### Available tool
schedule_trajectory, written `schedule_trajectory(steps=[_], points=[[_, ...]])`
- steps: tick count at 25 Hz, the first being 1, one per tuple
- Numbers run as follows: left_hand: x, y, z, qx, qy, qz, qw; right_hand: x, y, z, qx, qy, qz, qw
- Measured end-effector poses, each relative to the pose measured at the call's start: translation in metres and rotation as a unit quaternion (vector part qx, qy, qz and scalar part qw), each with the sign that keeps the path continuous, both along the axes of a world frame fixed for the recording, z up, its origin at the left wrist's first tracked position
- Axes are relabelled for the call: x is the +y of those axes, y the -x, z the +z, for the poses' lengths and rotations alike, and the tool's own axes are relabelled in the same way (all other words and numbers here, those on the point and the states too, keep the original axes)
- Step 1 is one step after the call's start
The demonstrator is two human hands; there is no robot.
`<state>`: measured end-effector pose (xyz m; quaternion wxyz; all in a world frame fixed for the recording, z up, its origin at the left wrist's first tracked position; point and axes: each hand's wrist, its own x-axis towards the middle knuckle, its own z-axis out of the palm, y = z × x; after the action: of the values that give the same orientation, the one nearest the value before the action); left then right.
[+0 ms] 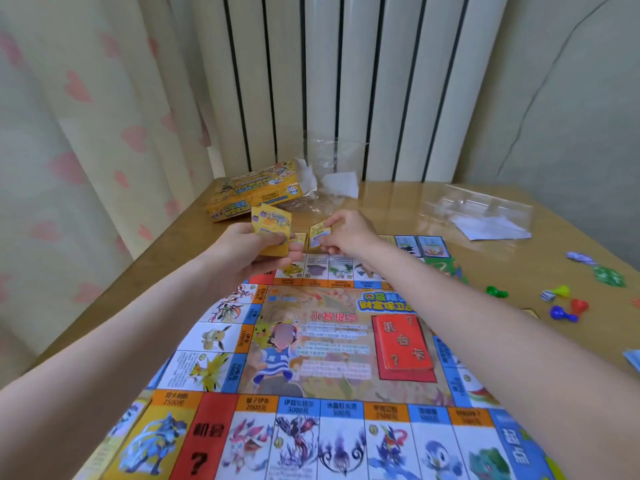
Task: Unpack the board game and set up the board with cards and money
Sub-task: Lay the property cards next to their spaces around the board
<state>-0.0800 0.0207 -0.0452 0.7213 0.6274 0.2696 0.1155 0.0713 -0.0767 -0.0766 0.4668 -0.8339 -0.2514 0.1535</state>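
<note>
Head view: board point(332, 358) lay unfolded on the wooden table point(398, 202), filling the frame from centre down to 6 o'clock, its coloured property squares running round a picture panel. On that panel, toward 4 o'clock of the centre, sat a red stack of chance cards point(403, 342).

Above the board's far edge, near 12 o'clock of it, both hands met. The left hand point(249, 247) gripped a yellow-backed deck of cards point(272, 233), thumb across its face and fingers curled round its lower edge, the deck tilted upright. The right hand point(348, 233) pinched a single card point(320, 233) between thumb and fingers, just beside the deck. Another small card point(298, 239) showed between the two, though whether it touched the board could not be told.

At 11 o'clock stood the yellow game box point(252, 194), with crumpled clear plastic bags point(332, 174) just to its right at 12 o'clock. Another clear bag point(485, 216) with paper inside lay at 2 o'clock.

At 3 o'clock, off the board, were coloured pawns: green point(496, 292), yellow point(561, 291), red point(577, 305) and blue point(560, 313). Beyond them lay folded money notes point(609, 276), green and bluish.
</note>
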Motion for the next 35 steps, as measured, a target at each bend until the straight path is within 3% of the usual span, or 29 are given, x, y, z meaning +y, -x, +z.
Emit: schedule_trajectory(steps=[10, 13, 15, 17, 20, 23, 26, 30, 35], points=[[0.013, -0.008, -0.02, 0.005, 0.034, -0.012, 0.999, 0.019, -0.009, -0.005, -0.115, 0.184, 0.043, 0.975], [0.011, 0.0, -0.019, 0.001, 0.042, -0.017, 0.999, 0.017, 0.0, 0.007, -0.099, 0.082, 0.027, 0.991], [0.008, 0.007, -0.016, 0.009, 0.029, -0.037, 0.999, 0.008, 0.014, 0.02, 0.034, -0.038, 0.116, 0.992], [-0.002, 0.014, -0.012, 0.016, 0.01, -0.061, 0.998, -0.008, 0.029, 0.03, 0.086, -0.064, 0.195, 0.975], [-0.018, 0.022, -0.006, -0.004, 0.033, -0.056, 0.998, -0.033, 0.044, 0.042, 0.049, -0.059, 0.171, 0.982], [-0.028, 0.037, -0.001, -0.006, 0.081, -0.055, 0.995, -0.066, 0.055, 0.054, -0.07, -0.149, 0.085, 0.983], [-0.041, 0.05, 0.003, -0.014, 0.139, -0.069, 0.988, -0.098, 0.073, 0.051, -0.191, -0.119, 0.167, 0.96], [-0.057, 0.059, 0.009, -0.022, 0.079, -0.09, 0.993, -0.127, 0.089, 0.035, -0.214, -0.026, 0.257, 0.942], [-0.078, 0.068, 0.008, -0.014, 0.037, -0.098, 0.994, -0.149, 0.101, 0.043, -0.192, -0.021, 0.266, 0.944]])
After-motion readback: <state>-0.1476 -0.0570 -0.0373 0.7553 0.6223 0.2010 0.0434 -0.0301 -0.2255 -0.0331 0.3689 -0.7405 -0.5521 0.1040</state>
